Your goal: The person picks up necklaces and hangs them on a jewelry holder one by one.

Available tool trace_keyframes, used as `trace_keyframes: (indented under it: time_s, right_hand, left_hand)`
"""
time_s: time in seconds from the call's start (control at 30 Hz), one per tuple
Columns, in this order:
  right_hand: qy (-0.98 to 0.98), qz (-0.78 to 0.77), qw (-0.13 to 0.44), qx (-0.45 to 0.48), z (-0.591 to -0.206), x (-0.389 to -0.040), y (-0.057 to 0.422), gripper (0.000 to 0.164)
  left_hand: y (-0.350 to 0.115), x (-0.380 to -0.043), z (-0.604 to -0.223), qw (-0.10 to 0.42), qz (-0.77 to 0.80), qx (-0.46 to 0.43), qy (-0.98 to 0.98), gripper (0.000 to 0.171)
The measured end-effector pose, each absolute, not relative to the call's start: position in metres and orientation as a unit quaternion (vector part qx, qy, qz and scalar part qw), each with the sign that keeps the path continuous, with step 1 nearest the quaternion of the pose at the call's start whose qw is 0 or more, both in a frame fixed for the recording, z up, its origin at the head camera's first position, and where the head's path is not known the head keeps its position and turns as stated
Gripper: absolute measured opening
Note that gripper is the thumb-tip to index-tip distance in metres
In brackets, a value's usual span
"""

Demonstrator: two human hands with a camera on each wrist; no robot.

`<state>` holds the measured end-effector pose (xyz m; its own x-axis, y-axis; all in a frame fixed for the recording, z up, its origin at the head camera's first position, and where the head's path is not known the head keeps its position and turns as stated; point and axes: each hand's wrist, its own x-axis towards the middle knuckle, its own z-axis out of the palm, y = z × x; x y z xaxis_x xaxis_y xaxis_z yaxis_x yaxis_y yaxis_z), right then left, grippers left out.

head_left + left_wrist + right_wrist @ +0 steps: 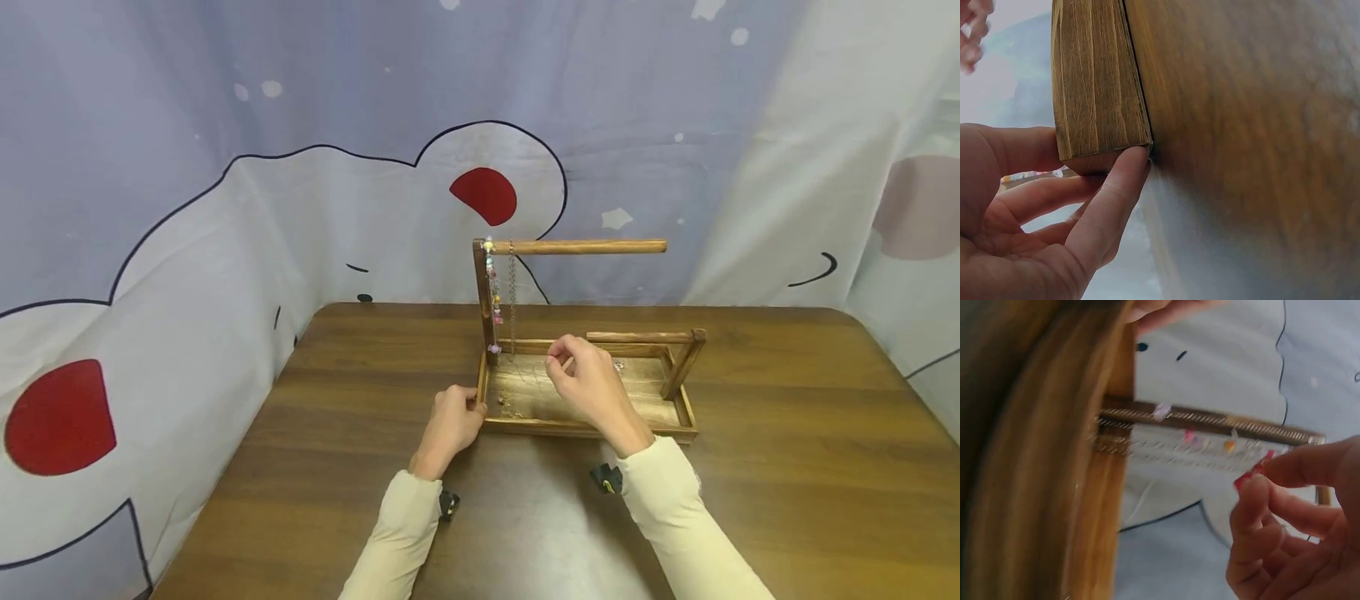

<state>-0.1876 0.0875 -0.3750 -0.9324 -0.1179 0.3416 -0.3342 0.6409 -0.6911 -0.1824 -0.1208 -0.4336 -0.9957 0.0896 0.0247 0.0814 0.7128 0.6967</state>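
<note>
A wooden jewellery stand (573, 429) has a shallow tray, a tall post and a long upper bar (600, 247). At the tray's front left corner, my left hand (453, 417) grips the wooden edge; the left wrist view shows thumb and fingers against that end. My right hand (592, 383) is over the tray, thumb and index finger pinched together. From near those fingertips a thin chain necklace (527, 376) runs faintly toward the post. A red patch (1249, 478) shows at the fingertips in the right wrist view. Beaded strands (491, 262) and a silver chain (513, 300) hang beside the post.
Small gold jewellery pieces (506, 406) lie in the tray's front left. A lower bar (637, 337) on a short post (682, 367) stands at the tray's right. All this rests on a brown wooden table (337, 400), with a printed curtain (360, 75) behind.
</note>
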Motion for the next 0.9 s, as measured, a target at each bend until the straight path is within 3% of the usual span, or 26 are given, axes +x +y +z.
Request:
trace_keyframes:
  time_s: [0.53, 0.9]
  right_hand:
    - [-0.936, 0.34, -0.002, 0.094, -0.407, -0.21, 0.158, 0.027]
    - [-0.951, 0.286, -0.055, 0.105, -0.429, -0.221, 0.183, 0.043]
  left_hand:
    - [-0.124, -0.184, -0.431, -0.001, 0.365, 0.039, 0.93, 0.022]
    - [-0.12, -0.183, -0.433, 0.005, 0.363, 0.033, 0.931, 0.027]
